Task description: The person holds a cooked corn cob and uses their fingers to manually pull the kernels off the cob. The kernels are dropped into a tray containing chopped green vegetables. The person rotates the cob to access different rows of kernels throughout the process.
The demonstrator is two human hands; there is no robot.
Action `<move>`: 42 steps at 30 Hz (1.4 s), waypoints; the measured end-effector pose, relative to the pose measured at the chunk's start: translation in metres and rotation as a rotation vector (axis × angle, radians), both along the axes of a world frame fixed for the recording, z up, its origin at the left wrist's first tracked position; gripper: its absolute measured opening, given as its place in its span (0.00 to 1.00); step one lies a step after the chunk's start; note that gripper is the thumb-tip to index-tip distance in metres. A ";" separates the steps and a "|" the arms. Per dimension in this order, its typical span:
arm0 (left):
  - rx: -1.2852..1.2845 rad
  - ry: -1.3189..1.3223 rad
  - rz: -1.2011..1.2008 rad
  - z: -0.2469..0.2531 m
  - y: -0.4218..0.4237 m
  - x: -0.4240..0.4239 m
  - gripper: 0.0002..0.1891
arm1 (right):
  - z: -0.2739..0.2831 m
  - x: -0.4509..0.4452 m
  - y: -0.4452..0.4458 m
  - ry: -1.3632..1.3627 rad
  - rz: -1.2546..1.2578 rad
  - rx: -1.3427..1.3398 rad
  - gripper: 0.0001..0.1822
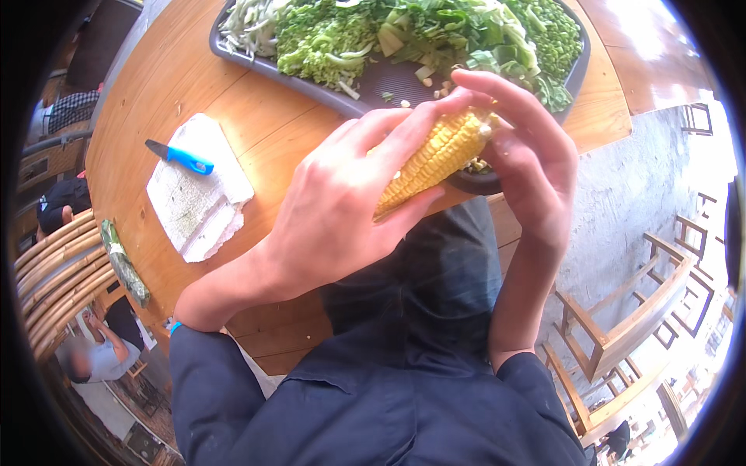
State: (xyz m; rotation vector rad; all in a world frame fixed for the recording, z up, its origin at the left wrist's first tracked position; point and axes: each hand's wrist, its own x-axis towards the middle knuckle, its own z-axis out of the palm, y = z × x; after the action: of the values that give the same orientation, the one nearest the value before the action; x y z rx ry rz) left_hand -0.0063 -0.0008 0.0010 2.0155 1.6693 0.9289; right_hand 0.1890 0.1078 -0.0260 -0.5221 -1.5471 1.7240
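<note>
An ear of yellow corn point(446, 152) is held at a slant above the near edge of a dark tray point(262, 67). My left hand point(349, 180) wraps around the cob, its fingers over the top and the thumb beneath. At the cob's upper right end, my right hand point(530, 145) is curled with fingertips and thumb against the tip. Loose kernels point(446, 90) lie on the tray's bare middle. Around them sit shredded pale vegetable point(253, 29), chopped light greens point(323, 55), leafy pieces point(449, 29) and finely cut green vegetable point(553, 46). Part of a dark bowl point(475, 183) shows under the hands.
A knife with a blue handle point(189, 161) rests on a white foam piece point(198, 215) on the wooden table point(268, 128). A green wrapped roll point(123, 262) lies at the table's left edge. Other people sit at far left; wooden stools point(629, 314) stand on the floor to the right.
</note>
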 end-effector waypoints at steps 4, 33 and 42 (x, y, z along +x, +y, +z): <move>-0.016 0.018 0.000 0.000 0.000 0.000 0.38 | -0.001 -0.004 -0.002 -0.039 -0.001 0.069 0.26; -0.021 0.166 0.070 0.005 -0.002 0.003 0.46 | -0.001 -0.009 -0.003 -0.195 0.007 0.249 0.28; -0.089 0.183 0.091 0.006 -0.003 0.009 0.46 | 0.005 -0.015 -0.008 -0.123 -0.035 -0.005 0.26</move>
State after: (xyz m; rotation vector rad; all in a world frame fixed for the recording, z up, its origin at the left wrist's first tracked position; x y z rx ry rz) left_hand 0.0030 -0.0040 0.0075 2.0318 1.8777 0.7034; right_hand 0.1737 0.1001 -0.0210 -0.6653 -1.6100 1.6972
